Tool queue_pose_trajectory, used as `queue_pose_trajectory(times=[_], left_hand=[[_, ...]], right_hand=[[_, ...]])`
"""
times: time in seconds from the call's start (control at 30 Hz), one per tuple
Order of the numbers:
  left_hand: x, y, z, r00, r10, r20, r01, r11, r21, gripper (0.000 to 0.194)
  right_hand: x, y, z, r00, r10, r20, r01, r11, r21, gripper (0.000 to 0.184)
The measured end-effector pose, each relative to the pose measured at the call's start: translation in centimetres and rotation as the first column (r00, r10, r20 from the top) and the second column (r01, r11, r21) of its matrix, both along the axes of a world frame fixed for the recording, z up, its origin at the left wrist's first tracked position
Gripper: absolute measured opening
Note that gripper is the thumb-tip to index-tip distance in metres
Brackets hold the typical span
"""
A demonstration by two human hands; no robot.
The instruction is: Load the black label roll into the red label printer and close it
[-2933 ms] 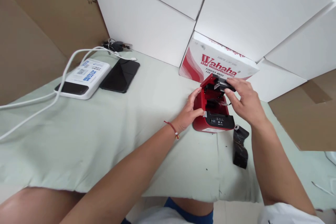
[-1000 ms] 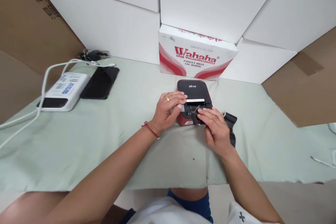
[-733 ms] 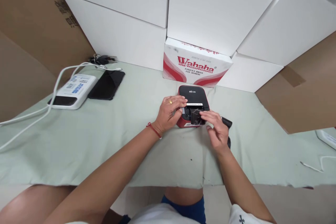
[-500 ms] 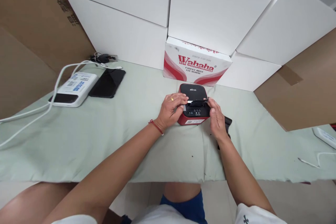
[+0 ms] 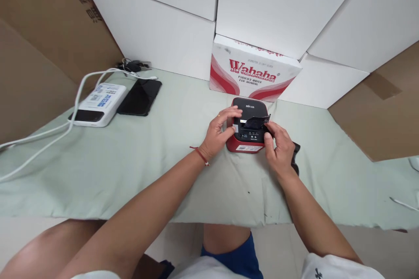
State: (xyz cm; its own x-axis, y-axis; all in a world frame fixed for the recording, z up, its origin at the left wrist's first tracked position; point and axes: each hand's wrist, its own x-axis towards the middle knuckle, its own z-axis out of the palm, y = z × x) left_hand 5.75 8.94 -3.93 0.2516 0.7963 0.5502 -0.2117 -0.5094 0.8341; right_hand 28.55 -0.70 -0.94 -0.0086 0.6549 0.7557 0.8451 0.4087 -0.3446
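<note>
A small red and black box-shaped device (image 5: 250,107), which looks like a label printer, sits on the cloth. A thin black strip (image 5: 257,122) stands up from the slot across its top, its right end raised. At the device's left side my left hand (image 5: 219,133) is spread, fingertips on the top and thumb on the front left corner. My right hand (image 5: 278,146) is at the right edge, thumb and forefinger close together just below the strip's raised end. Whatever lies between those fingers is hidden.
A black object (image 5: 295,159) lies partly hidden behind my right wrist. Behind the device stands a Wahaha carton (image 5: 255,74) against white boxes. To the left are a black phone (image 5: 140,97), a white device (image 5: 100,103), a white cable (image 5: 77,96) and keys (image 5: 134,65).
My left hand's fingers have lifted and spread from the strip. The strip's right end now stands higher and more visible. My right fingers sit lower beside it. The camera view has shifted slightly.
</note>
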Motion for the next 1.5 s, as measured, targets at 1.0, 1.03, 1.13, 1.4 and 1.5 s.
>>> queue_pose_trajectory(times=[1.0,1.03,1.13,1.4,1.5], left_hand=[[1.9,0.8,-2.0,0.954,-0.181,0.238,0.272,0.855,-0.441,0.085],[1.9,0.3,-1.9,0.955,-0.175,0.24,0.268,0.856,-0.442,0.082],[1.4,-1.5,-1.2,0.948,-0.202,0.245,0.295,0.847,-0.442,0.08],[0.4,-3.6,-0.6,0.973,-0.113,0.2,0.191,0.881,-0.432,0.064],[0.6,-2.7,-1.6,0.991,-0.036,0.129,0.08,0.932,-0.354,0.062]], right_hand=[[0.7,-0.5,-0.4,0.641,-0.035,-0.767,-0.402,0.836,-0.374,0.078],[0.6,-0.6,-0.3,0.632,-0.059,-0.772,-0.37,0.853,-0.368,0.075],[0.1,-0.8,-0.3,0.609,-0.124,-0.784,-0.268,0.898,-0.349,0.069],[-0.8,-1.3,0.1,0.656,-0.193,-0.73,-0.144,0.917,-0.371,0.056],[-0.4,-1.4,0.2,0.705,-0.204,-0.679,-0.12,0.91,-0.398,0.05]])
